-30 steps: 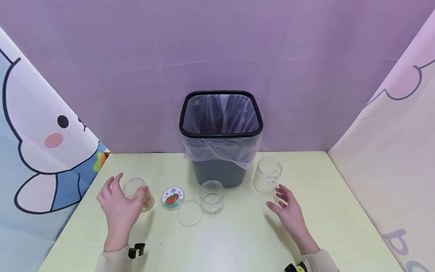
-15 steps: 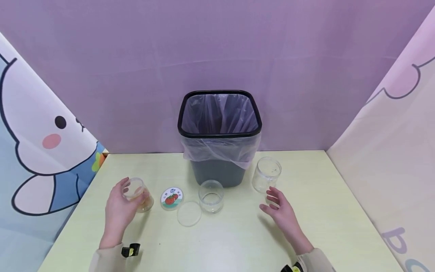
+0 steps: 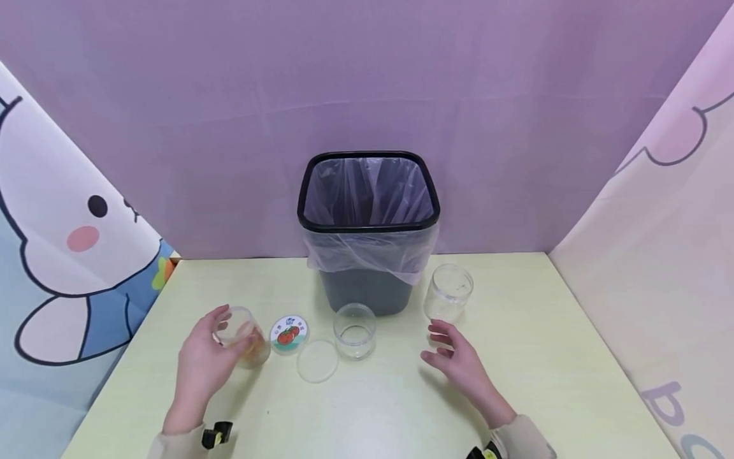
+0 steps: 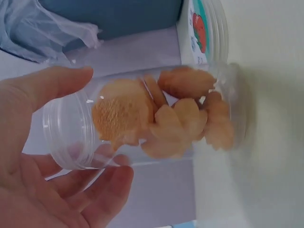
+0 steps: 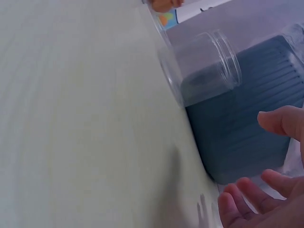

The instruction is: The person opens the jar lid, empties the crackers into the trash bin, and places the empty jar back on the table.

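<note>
My left hand (image 3: 201,357) grips a clear plastic jar (image 4: 69,130) near its open mouth, thumb on one side and fingers on the other. Inside it are several orange-brown cookies (image 4: 178,126), some flower-shaped. To the jar's right lies a round lid (image 3: 288,334) with a tomato picture, and beside that a clear flat disc (image 3: 318,361). My right hand (image 3: 461,373) hovers over the table with loosely bent fingers and nothing in them. Just beyond its fingertips stands a clear jar (image 3: 450,290); another clear jar (image 3: 355,331) stands between the hands.
A grey trash bin (image 3: 367,287) with a black rim and a translucent liner (image 3: 367,245) stands at the back middle of the pale table (image 3: 321,427). A purple cloth backdrop (image 3: 367,76) hangs behind it, with printed cloths at both sides.
My left hand has closed its fingers round the cookie jar and shifted it slightly right and toward me. The right hand has drifted left and a little nearer.
</note>
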Available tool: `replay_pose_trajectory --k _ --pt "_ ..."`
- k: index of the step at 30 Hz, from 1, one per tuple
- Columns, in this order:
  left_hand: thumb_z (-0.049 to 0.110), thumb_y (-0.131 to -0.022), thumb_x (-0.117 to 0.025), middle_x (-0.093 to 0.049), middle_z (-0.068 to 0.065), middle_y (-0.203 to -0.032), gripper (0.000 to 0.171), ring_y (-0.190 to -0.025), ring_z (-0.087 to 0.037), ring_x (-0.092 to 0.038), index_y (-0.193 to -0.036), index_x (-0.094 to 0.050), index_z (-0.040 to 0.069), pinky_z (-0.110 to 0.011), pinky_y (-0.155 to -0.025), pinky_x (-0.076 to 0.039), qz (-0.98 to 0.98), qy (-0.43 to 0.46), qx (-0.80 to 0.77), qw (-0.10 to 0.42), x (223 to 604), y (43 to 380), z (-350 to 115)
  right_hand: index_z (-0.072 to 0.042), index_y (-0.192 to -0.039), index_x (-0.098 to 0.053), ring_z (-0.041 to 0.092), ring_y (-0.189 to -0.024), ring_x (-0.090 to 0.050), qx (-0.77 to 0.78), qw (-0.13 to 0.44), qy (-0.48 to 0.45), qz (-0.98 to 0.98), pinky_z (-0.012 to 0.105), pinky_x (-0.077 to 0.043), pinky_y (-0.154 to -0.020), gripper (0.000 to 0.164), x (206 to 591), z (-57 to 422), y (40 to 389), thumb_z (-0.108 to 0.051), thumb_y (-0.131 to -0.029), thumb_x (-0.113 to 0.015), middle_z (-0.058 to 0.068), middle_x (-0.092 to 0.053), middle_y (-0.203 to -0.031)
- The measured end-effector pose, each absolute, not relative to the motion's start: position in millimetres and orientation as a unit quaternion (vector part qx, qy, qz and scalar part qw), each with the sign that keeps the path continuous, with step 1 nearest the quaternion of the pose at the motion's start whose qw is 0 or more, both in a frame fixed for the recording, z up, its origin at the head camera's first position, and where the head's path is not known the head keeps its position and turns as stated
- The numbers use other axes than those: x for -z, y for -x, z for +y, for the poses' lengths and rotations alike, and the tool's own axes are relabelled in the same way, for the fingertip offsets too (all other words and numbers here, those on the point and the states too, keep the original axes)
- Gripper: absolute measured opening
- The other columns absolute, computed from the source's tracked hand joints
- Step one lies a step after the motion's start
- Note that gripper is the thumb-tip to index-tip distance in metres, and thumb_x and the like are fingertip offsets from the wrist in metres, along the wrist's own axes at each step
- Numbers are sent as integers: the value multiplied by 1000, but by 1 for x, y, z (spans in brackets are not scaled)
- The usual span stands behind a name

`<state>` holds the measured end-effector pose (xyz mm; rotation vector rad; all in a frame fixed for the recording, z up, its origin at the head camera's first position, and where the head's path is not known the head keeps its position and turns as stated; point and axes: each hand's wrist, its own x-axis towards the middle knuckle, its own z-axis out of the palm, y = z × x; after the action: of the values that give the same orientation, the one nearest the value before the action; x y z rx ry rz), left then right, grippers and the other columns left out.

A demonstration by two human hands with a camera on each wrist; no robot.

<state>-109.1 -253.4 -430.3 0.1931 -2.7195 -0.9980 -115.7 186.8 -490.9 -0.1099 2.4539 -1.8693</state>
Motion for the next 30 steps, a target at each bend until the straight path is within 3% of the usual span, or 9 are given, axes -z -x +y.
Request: replay_pose_trajectory --k 9,16,24,30 --pt "25 -77 -86 -64 -17 -126 75 -98 -30 -63 -140 -51 4 -39 -70 -48 -942 13 309 134 407 92 -228 -4 -139 -52 32 -123 -55 605 46 77 791 44 -46 -101 63 490 179 113 -6 -82 -79 19 -57 -135" --pt "23 -70 -91 -67 -6 -116 75 -102 -22 -64 -135 -57 11 -35 -73 -53 -932 66 332 132 402 82 -202 -6 -140 -50 35 -123 -55 610 49 142 778 43 -47 -100 63 484 172 108 -8 -83 -79 21 -56 -135" --pt "20 -65 -94 -66 -1 -119 76 -103 -17 -63 -132 -59 12 -31 -74 -54 -917 121 361 116 404 77 -173 -4 -137 -52 40 -119 -56 606 44 193 771 44 -49 -98 60 479 161 103 -8 -84 -79 22 -58 -130" --pt "22 -63 -94 -67 2 -114 77 -104 -12 -62 -131 -61 13 -28 -76 -53 -912 159 365 99 411 75 -150 -6 -137 -52 36 -119 -57 607 48 219 763 41 -50 -96 61 477 152 98 -3 -82 -79 14 -60 -129"
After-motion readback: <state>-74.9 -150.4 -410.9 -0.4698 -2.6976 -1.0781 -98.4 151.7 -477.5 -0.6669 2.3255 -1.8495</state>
